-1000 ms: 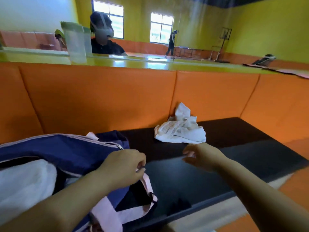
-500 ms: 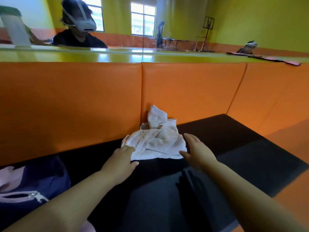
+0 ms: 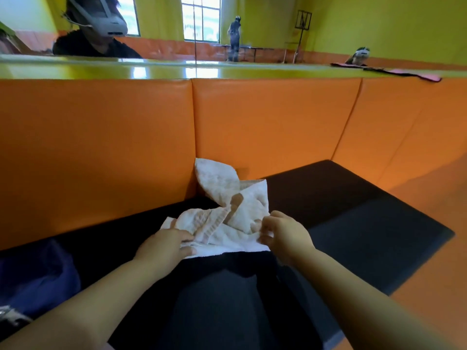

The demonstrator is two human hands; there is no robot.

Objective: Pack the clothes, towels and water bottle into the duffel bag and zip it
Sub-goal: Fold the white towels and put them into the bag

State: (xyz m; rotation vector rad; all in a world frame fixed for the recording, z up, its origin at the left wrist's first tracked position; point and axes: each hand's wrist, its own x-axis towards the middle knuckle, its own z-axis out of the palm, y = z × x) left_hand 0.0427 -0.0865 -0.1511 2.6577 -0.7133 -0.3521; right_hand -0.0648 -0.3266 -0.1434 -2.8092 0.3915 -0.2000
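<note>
A crumpled white towel (image 3: 227, 213) lies on the black mat (image 3: 353, 223), its far corner leaning on the orange padded wall. My left hand (image 3: 164, 246) grips the towel's near left edge. My right hand (image 3: 283, 236) pinches its near right edge, fingers curled round the cloth. The navy duffel bag (image 3: 35, 279) shows only as a dark blue end at the far left edge, with a bit of its zipper at the bottom left. No water bottle is in view.
The orange padded wall (image 3: 265, 127) runs behind the mat and turns a corner at the right. A mirror above it reflects a person wearing a headset (image 3: 101, 29). Orange floor (image 3: 429, 299) lies right of the mat.
My left hand left the bag and both hands reached forward to the towel; they now hold its near edges. The view swung right, so the bag slid to the left edge.
</note>
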